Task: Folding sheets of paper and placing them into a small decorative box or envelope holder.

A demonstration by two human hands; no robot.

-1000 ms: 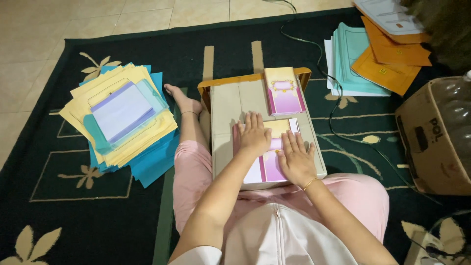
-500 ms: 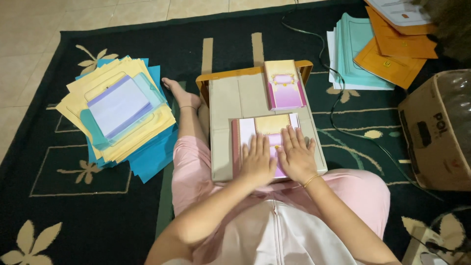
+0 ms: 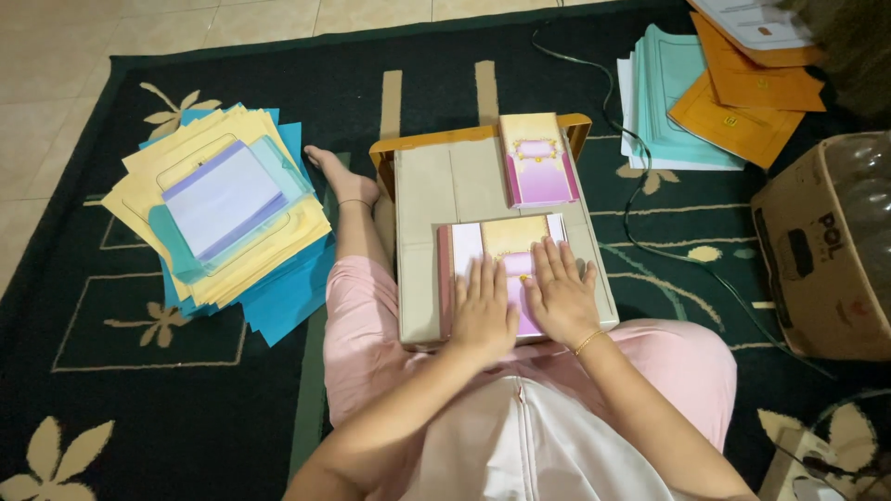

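Observation:
A cream and purple card (image 3: 506, 243) lies unfolded on a small grey lap table (image 3: 422, 278) across my legs. My left hand (image 3: 484, 311) lies flat on the card's near left part, fingers together. Beside it, my right hand (image 3: 560, 294) presses flat on the near right part, a thin bracelet at the wrist. A second, folded card (image 3: 537, 160) of the same colours lies at the table's far edge, apart from both hands.
A stack of yellow, blue and pale purple sheets (image 3: 223, 209) sits on the dark rug to my left, next to my bare foot (image 3: 341, 176). Teal and orange folders (image 3: 715, 83) lie at the far right. A cardboard box (image 3: 826, 255) stands right, with a cable (image 3: 640, 199) nearby.
Both hands have slid toward me along the card, from its middle to its near part, uncovering the far half. The card now lies flatter on the table.

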